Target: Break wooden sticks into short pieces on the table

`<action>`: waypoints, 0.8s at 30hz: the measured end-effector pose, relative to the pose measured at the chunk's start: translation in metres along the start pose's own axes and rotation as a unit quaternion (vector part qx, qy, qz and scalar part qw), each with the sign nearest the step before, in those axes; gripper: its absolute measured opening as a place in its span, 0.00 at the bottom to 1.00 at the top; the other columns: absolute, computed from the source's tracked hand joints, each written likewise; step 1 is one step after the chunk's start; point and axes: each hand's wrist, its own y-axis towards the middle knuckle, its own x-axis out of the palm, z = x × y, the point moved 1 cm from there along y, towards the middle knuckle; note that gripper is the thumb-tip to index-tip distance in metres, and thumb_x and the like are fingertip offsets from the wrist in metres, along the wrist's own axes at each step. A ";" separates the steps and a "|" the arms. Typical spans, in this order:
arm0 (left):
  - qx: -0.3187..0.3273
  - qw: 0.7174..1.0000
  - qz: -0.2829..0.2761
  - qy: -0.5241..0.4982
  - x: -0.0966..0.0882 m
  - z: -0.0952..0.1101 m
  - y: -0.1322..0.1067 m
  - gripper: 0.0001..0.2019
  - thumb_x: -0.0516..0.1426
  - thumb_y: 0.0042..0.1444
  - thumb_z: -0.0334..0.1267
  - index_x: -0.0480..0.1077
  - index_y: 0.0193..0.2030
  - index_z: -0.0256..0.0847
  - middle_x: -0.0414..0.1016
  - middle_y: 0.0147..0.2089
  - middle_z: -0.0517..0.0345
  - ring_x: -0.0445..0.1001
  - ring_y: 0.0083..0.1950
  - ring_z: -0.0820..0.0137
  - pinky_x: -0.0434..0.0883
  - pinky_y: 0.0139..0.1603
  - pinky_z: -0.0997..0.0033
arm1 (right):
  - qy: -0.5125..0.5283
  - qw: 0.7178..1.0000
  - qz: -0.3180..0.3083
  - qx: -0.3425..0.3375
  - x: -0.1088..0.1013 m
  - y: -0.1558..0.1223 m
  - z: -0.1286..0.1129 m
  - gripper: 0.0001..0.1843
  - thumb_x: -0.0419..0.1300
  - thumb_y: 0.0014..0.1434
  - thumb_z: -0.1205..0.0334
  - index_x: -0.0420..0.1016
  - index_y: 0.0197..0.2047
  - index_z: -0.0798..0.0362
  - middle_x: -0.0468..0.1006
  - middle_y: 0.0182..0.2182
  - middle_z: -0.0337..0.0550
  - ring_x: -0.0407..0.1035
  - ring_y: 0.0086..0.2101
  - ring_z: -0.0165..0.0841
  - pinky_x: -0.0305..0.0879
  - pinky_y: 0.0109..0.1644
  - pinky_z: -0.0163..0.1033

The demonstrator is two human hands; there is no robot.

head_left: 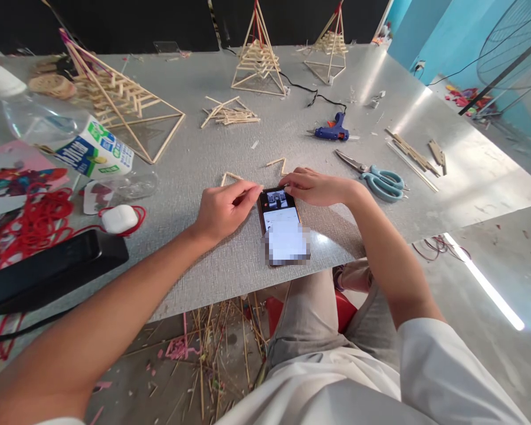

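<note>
A smartphone (279, 217) with a lit screen lies near the table's front edge, its lower part pixelated. At its upper left corner is my left hand (225, 209), closed, with thumb and forefinger pressed together. My right hand (318, 186) is closed at the upper right corner, its fingers bent and their tips pinched. What either pinch holds, if anything, is too small to make out. Just beyond the left hand, a bent pair of thin wooden sticks (233, 175) runs partly behind it. Another angled stick piece (277, 161) reaches down to the right hand's fingers.
Stick pyramids (256, 59) stand at the back, near a stick pile (232, 112). A blue glue gun (334, 128), scissors (383, 182) and flat sticks (413, 154) lie to the right. Leftward are a plastic bottle (97, 147), red cord (35, 221), an earbud case (119, 219) and a black box (48, 271).
</note>
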 end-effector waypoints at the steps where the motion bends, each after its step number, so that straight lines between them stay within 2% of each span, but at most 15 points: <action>1: -0.004 1.000 0.000 0.003 -0.001 0.001 0.001 0.16 0.57 0.74 0.45 0.74 0.34 0.43 0.70 0.22 0.65 0.62 0.21 0.75 0.59 0.27 0.70 | -0.001 1.000 -0.001 0.003 0.000 -0.001 -0.001 0.27 0.48 0.74 0.43 0.75 0.65 0.45 0.74 0.57 0.54 0.66 0.64 0.50 0.58 0.75 0.60; 3: -0.013 1.000 -0.002 0.008 -0.003 0.001 0.002 0.19 0.55 0.74 0.44 0.66 0.29 0.43 0.59 0.19 0.67 0.56 0.20 0.75 0.55 0.25 0.69 | -0.005 1.000 -0.008 0.004 -0.001 -0.003 -0.005 0.31 0.55 0.70 0.37 0.75 0.66 0.47 0.74 0.57 0.55 0.66 0.63 0.51 0.61 0.73 0.60; 5: -0.018 1.000 -0.007 0.006 -0.005 0.002 0.003 0.20 0.53 0.74 0.43 0.59 0.27 0.44 0.53 0.19 0.68 0.53 0.19 0.75 0.53 0.25 0.68 | -0.010 1.000 -0.018 -0.003 -0.002 -0.006 -0.009 0.42 0.65 0.60 0.31 0.72 0.69 0.47 0.72 0.59 0.55 0.65 0.63 0.53 0.62 0.73 0.61; 7: -0.017 1.000 -0.014 0.000 -0.006 0.002 0.003 0.20 0.53 0.74 0.42 0.57 0.28 0.44 0.52 0.19 0.68 0.52 0.19 0.75 0.52 0.24 0.68 | -0.012 0.999 -0.027 -0.022 -0.002 -0.009 -0.011 0.53 0.74 0.49 0.29 0.69 0.71 0.46 0.70 0.61 0.54 0.62 0.65 0.56 0.61 0.73 0.62; 9: -0.016 1.000 -0.020 -0.001 -0.006 0.002 0.004 0.19 0.53 0.73 0.42 0.57 0.28 0.44 0.53 0.19 0.68 0.52 0.19 0.75 0.53 0.25 0.68 | -0.008 0.999 -0.029 -0.036 -0.002 -0.009 -0.011 0.56 0.78 0.44 0.32 0.69 0.72 0.44 0.69 0.62 0.53 0.61 0.66 0.56 0.61 0.74 0.62; 11: -0.016 1.000 -0.023 0.004 -0.004 0.002 0.004 0.18 0.54 0.73 0.42 0.59 0.29 0.44 0.56 0.20 0.68 0.54 0.20 0.75 0.55 0.25 0.69 | -0.001 0.999 -0.025 -0.038 -0.001 -0.007 -0.008 0.51 0.76 0.49 0.35 0.70 0.71 0.45 0.70 0.61 0.53 0.63 0.64 0.54 0.62 0.73 0.60; 14: -0.004 1.000 -0.019 0.011 -0.002 0.002 0.003 0.16 0.55 0.72 0.42 0.64 0.31 0.43 0.61 0.22 0.67 0.58 0.21 0.75 0.58 0.27 0.70 | 0.008 0.999 -0.009 -0.035 0.000 -0.001 -0.004 0.34 0.66 0.64 0.41 0.75 0.68 0.48 0.72 0.57 0.54 0.70 0.55 0.47 0.67 0.66 0.54; 17: 0.022 1.000 -0.018 0.006 -0.002 0.004 0.002 0.14 0.55 0.73 0.42 0.66 0.33 0.44 0.65 0.22 0.67 0.61 0.21 0.75 0.58 0.26 0.70 | 0.011 0.998 0.010 -0.053 0.000 0.004 -0.002 0.26 0.62 0.69 0.46 0.79 0.64 0.49 0.74 0.53 0.53 0.72 0.47 0.41 0.70 0.59 0.49; 21: 0.055 0.998 -0.032 -0.015 -0.007 0.005 -0.001 0.17 0.51 0.74 0.43 0.62 0.31 0.45 0.58 0.19 0.67 0.57 0.18 0.75 0.56 0.24 0.68 | 0.016 0.998 0.010 -0.054 -0.002 0.002 -0.005 0.26 0.62 0.69 0.45 0.79 0.63 0.48 0.75 0.51 0.52 0.72 0.46 0.41 0.71 0.58 0.49; 24: 0.064 0.997 -0.018 -0.032 -0.012 0.002 -0.002 0.22 0.48 0.75 0.51 0.57 0.28 0.47 0.56 0.18 0.65 0.57 0.18 0.73 0.58 0.23 0.66 | 0.014 0.999 -0.008 -0.034 -0.003 -0.005 -0.008 0.38 0.69 0.60 0.35 0.75 0.67 0.47 0.73 0.56 0.52 0.71 0.52 0.46 0.70 0.63 0.53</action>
